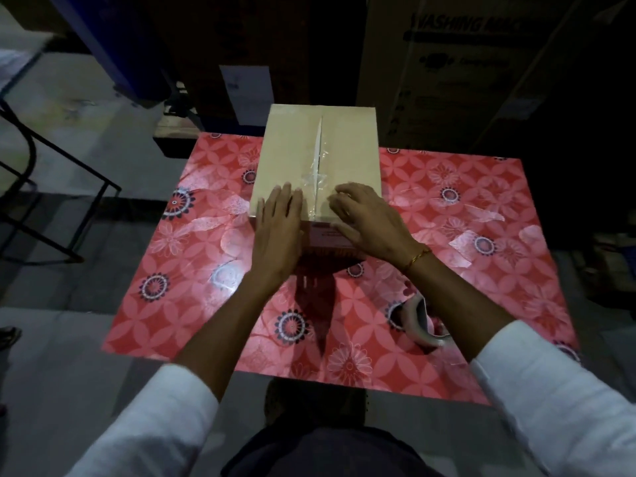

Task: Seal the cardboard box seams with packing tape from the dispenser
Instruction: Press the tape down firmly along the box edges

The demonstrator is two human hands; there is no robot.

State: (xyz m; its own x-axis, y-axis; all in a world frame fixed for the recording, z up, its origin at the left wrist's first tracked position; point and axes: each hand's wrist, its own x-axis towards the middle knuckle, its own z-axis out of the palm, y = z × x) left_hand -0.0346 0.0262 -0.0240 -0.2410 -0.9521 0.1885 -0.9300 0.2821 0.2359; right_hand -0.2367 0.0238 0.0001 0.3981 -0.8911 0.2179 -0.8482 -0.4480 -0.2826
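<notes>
At frame centre the cardboard box (pixel 318 160) sits on the red table (pixel 464 215), clear tape (pixel 318 173) along its middle seam. Left hand (pixel 278 228) lies flat and empty, right hand (pixel 368 218) presses with curled fingers, gripping nothing. Best rub outward from the seam, firmly; the dispenser (pixel 421 321) waits lower right.

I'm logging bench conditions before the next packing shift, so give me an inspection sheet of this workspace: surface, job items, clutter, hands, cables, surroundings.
Surface: table under a glossy red floral cover.
Job items: box at the far edge, flaps closed, centre seam gaping at the far end, clear tape over its near end; dispenser lying near the right forearm.
Clutter: clear tape scraps stuck on the cover at right.
Hands: left hand flat on the box's near edge; right hand pressing the tape, bracelet at the wrist.
Cables: nothing seen.
Surroundings: dim; large carton behind, black metal frame at left.
</notes>
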